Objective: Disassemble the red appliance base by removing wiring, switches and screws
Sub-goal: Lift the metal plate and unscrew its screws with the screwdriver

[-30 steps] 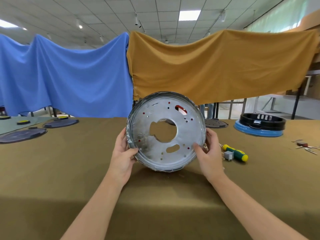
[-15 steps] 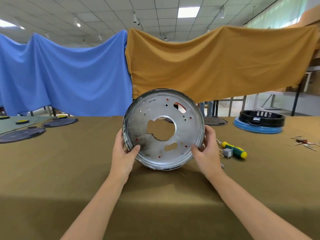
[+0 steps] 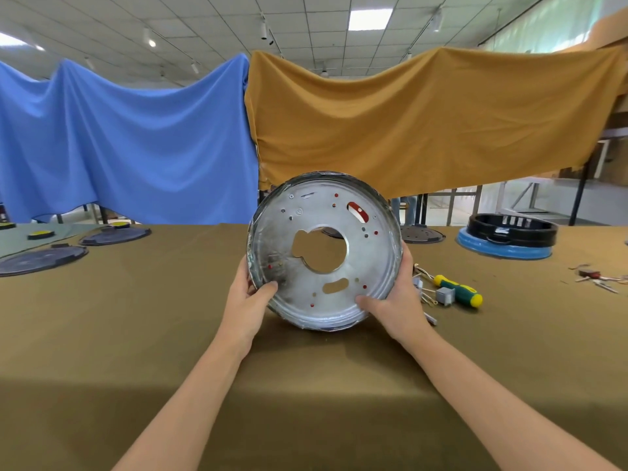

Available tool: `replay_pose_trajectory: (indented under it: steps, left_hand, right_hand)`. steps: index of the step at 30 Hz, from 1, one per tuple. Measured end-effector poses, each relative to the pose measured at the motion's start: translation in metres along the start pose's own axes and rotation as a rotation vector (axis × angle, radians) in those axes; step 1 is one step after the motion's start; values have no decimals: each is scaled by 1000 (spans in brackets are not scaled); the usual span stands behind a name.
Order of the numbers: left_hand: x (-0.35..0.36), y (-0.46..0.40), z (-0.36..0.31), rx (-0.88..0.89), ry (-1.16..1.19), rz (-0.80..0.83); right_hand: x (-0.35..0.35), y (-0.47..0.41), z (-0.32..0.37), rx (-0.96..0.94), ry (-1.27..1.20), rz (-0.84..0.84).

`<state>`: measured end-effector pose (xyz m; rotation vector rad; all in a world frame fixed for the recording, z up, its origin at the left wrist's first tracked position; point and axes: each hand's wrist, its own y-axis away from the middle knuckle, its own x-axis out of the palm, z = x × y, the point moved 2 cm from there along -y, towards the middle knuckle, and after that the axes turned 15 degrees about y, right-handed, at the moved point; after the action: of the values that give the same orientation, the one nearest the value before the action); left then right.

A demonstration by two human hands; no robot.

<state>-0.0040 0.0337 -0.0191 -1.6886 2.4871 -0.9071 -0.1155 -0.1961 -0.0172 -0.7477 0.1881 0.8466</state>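
Silvery metal, the round appliance base [image 3: 324, 253] stands tilted on edge above the olive-clothed table [image 3: 102, 334], left hand [image 3: 249, 300] holding its rim at eight o'clock, right hand [image 3: 396, 300] at four, apparently for inspection; green-and-yellow screwdriver [image 3: 458, 290] lies right.

View: one wide-angle head camera.
Position: above the near edge of the olive cloth-covered desk [image 3: 102, 334].
Facing: forward, slightly down, toward the hanging blue cloth [image 3: 129, 144] and mustard cloth [image 3: 424, 124].
Nearness: both forearms reach in from the bottom edge, close.
Overlap: none, single view.
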Motion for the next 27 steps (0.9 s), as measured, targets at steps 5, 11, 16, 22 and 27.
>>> replay_pose_trajectory:
  steps: [5,11,16,22,27]
  left_hand:
    - [1,-1,0,-40,32,-23]
    - [-2,1,-5,-138,150,-226]
    - [-2,1,-4,-200,116,-204]
    - [0,4,-8,-265,70,-157]
    - [3,6,-14,-330,45,-170]
  right_hand:
    - [1,0,0,62,61,25]
    - [1,0,10,94,-106,-18]
    - [-26,-41,33,350,9,-30]
    - [-42,-67,36,392,302,108]
    - [-43,-75,30,534,304,142]
